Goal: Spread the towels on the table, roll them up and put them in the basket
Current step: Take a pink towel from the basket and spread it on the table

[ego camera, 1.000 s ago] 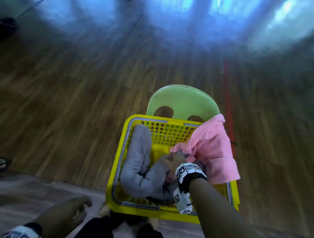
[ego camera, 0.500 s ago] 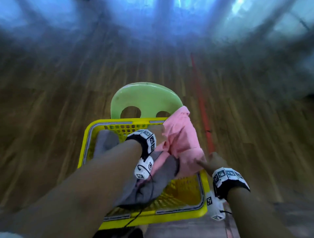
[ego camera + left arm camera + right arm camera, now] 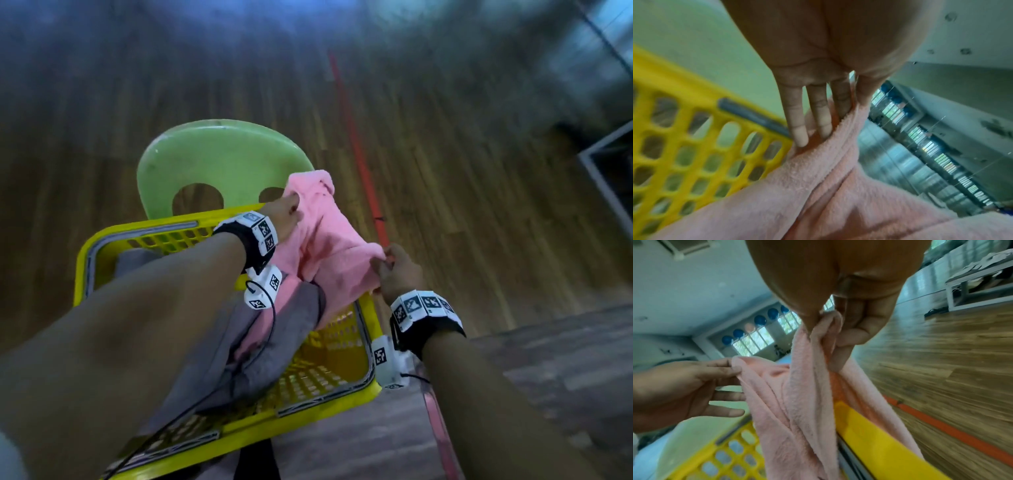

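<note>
A soft, light pink towel (image 3: 329,246) hangs over the far right corner of the yellow basket (image 3: 342,407). The left hand (image 3: 284,216) pinches its far edge, other fingers loosely extended; the right hand (image 3: 397,270) grips its near edge. The limp cloth likely handles best by its corners.
</note>
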